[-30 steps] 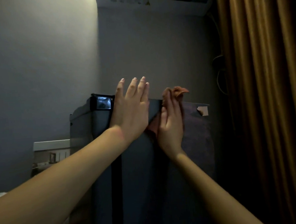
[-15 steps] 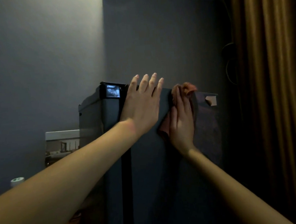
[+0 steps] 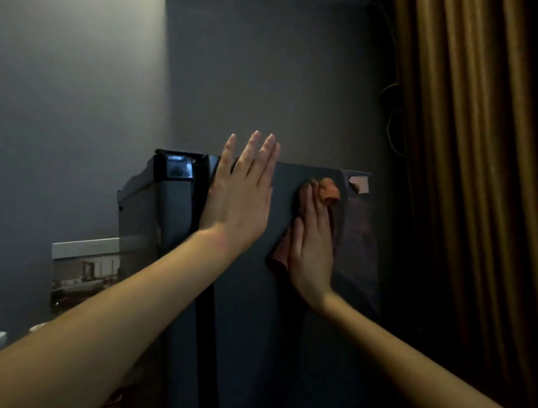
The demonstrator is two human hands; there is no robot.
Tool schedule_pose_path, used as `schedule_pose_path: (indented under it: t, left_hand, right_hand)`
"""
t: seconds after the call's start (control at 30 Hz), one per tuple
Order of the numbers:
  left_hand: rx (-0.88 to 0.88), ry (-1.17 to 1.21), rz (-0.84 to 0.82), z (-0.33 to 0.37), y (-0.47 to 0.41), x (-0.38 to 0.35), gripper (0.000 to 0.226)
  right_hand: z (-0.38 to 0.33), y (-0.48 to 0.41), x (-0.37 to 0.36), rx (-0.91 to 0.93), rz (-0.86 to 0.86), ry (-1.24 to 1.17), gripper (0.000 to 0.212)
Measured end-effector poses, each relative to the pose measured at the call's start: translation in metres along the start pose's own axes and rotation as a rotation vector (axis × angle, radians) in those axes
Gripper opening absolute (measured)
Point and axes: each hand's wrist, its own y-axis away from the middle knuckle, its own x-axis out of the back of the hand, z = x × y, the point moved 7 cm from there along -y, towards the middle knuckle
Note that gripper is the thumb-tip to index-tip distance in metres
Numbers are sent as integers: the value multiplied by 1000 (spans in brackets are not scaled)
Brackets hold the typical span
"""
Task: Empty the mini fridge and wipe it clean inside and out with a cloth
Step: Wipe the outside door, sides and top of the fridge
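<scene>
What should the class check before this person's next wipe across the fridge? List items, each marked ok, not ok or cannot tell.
1. Cloth pressed to the fridge under the right hand: ok.
2. Left hand flat on the fridge near its top: ok.
3. Fridge surface below the cloth bare: ok.
4. Paper tab at the top corner apart from the cloth: ok.
5. Fridge emptied inside: cannot tell.
6. Dirt left on the surface: cannot tell, too dark.
</scene>
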Motion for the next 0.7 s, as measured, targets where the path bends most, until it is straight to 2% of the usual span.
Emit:
schedule_pose_path:
  t: [0.1, 0.23, 0.4, 0.53, 0.63, 0.7]
  left_hand:
    - [-36, -20, 17, 6, 2, 0, 60]
    - [-62, -13, 45, 9, 4, 0, 60]
    - [-55, -25, 59, 11, 4, 0, 61]
    - [-40, -19, 92, 14, 4, -1, 60]
    - [-29, -11, 99, 16, 5, -1, 60]
    - [-39, 0, 98, 17, 5, -2, 60]
  right_hand:
    - [5, -45, 1, 66, 3, 19, 56]
    - [67, -87, 10, -160, 64, -56, 59]
    - [97, -50, 22, -289, 111, -12, 61]
    - [70, -17, 19, -156, 88, 36, 55]
    - [59, -34, 18, -38, 8, 50, 53]
    - [65, -58, 18, -34, -22, 45, 55]
